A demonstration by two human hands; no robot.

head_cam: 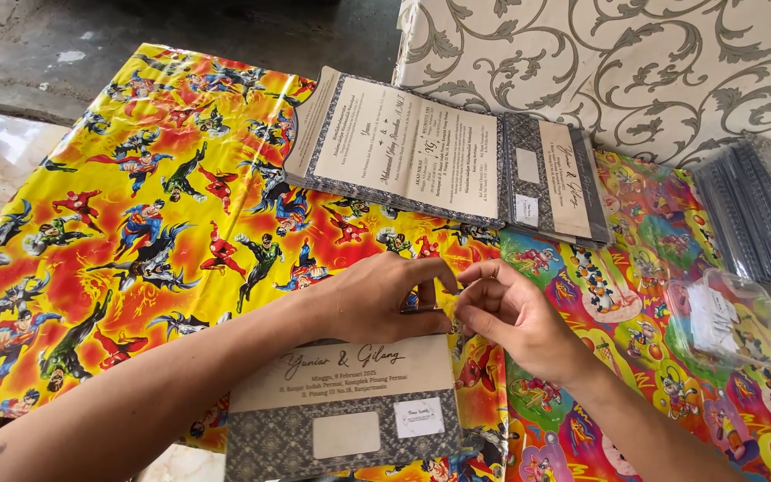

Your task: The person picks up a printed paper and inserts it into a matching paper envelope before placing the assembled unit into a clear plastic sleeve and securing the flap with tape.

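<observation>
A folded grey-and-cream invitation card [341, 406] lies in front of me on the yellow comic-print cloth [136, 214]. My left hand [385, 299] rests at the card's top edge, fingers curled. My right hand [510, 312] meets it from the right, thumb and forefinger pinched close to the left fingertips. What sits between the fingertips is too small to make out. A small white label [418, 417] is stuck on the card's grey lower flap beside a blank pale window [346, 435].
A stack of unfolded cards [403, 147] and a stack of folded ones [557, 183] lie at the back. A clear plastic tub of small white slips [729, 321] stands on the right cartoon-print cloth. More dark cards [760, 214] are piled far right, a patterned cushion [617, 62] behind.
</observation>
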